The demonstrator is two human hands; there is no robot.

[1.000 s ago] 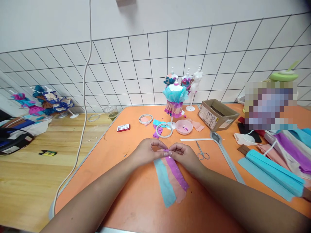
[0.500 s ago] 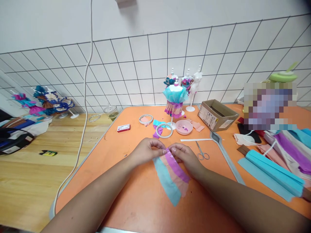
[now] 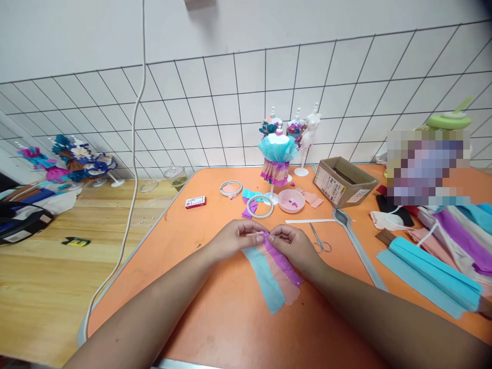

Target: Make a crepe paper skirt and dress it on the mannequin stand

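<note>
A layered strip of crepe paper [image 3: 274, 274] in blue, peach and purple hangs from my fingers over the orange table. Its top edge is pinched by my left hand [image 3: 240, 238], thumb against fingers. Close beside it, my right hand [image 3: 294, 246] grips the purple edge between thumb and fingertips. The two sets of fingertips almost meet at the strip's upper end, where the paper looks slightly gathered. Small scissors [image 3: 321, 240] lie just right of my right hand. A roll of double-sided tape [image 3: 260, 207] lies beyond my hands, beside blue and purple scraps [image 3: 248, 210].
Behind stand a mini dress form [image 3: 279, 154] in a ruffled paper dress and a pink bowl [image 3: 291, 201]. An open cardboard box [image 3: 344, 182] is at back right. Folded blue crepe paper [image 3: 434, 274] lies right. A white cable [image 3: 132, 169] hangs at left; a red-white box [image 3: 196, 202] is nearby.
The strip's lower end has shifted slightly up, its blue end also leftward. My right fingers have moved a little along the purple edge, bunching its top more.
</note>
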